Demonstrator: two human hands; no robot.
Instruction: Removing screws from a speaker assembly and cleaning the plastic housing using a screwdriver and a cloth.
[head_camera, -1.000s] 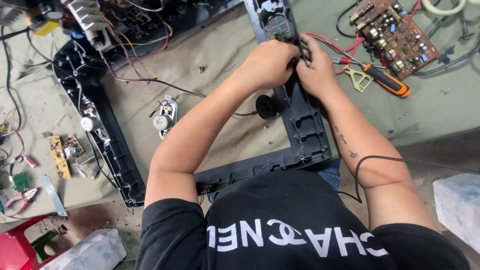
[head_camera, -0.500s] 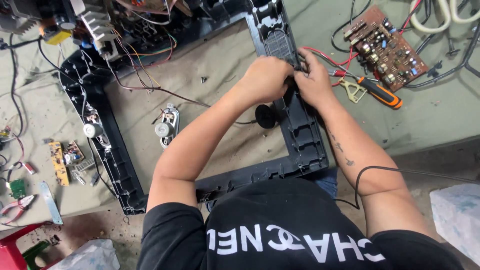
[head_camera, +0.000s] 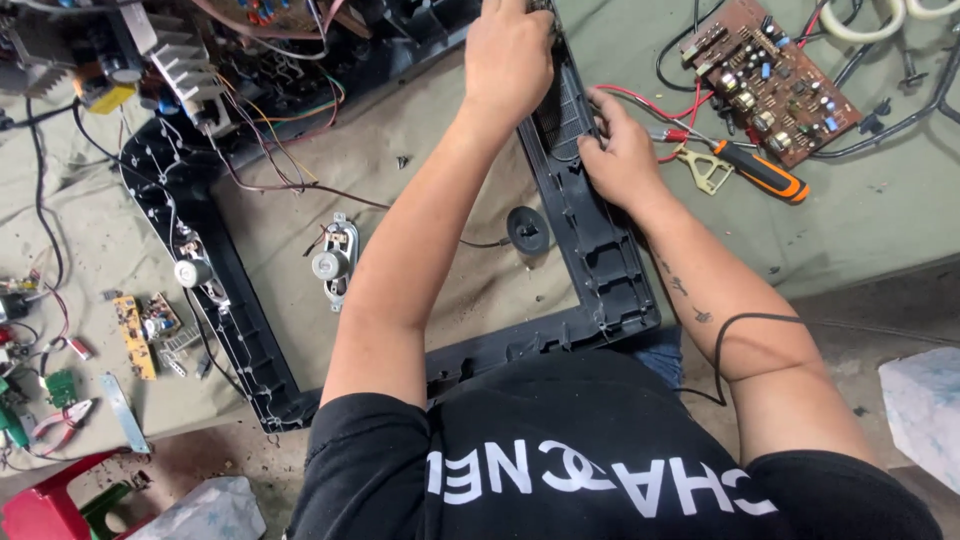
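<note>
Black plastic frame (head_camera: 600, 270) lies flat on the cloth-covered counter (head_camera: 450, 170), its right rail running under both hands. Left hand (head_camera: 510, 55) rests on the rail's upper end, grip closed over its edge. Right hand (head_camera: 620, 155) presses the rail's grille section, fingers curled against it. Brown circuit board (head_camera: 770, 80) lies right of the frame. Orange-handled screwdriver (head_camera: 760, 172) lies just beside the right hand.
</note>
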